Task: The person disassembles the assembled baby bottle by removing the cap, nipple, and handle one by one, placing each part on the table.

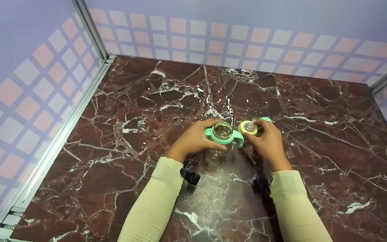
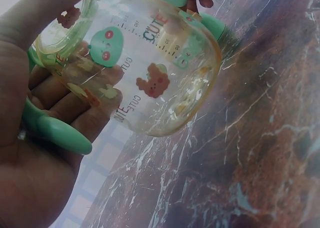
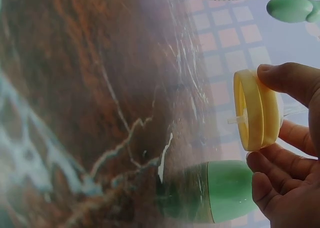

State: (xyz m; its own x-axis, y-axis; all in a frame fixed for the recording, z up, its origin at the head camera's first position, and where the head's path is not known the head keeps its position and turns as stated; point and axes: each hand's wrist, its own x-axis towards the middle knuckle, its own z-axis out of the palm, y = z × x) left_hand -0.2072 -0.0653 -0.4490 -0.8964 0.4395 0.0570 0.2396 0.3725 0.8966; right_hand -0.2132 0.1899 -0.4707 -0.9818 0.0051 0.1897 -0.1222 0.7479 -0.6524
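A clear baby bottle [image 2: 155, 48] with printed cartoon faces and measuring marks is in my left hand [image 1: 195, 137]. Its mouth is uncovered, and a mint-green ring with two side handles [image 1: 238, 136] sits around the neck. The left thumb and fingers grip the bottle about this ring, on either side of one handle. Just right of it, my right hand [image 1: 270, 143] pinches a yellow bottle collar [image 3: 262, 110] with a clear nipple in it, held above the table. In the right wrist view a short clear stem pokes out of the collar's open underside.
Behind the right fingers a rounded green cap [image 3: 230, 190] stands on the glossy red-brown marbled table [image 1: 166, 201]. Walls with pink and white squares [image 1: 218, 30] enclose the back and sides. Dark straps with small devices [image 1: 190, 176] are on both wrists.
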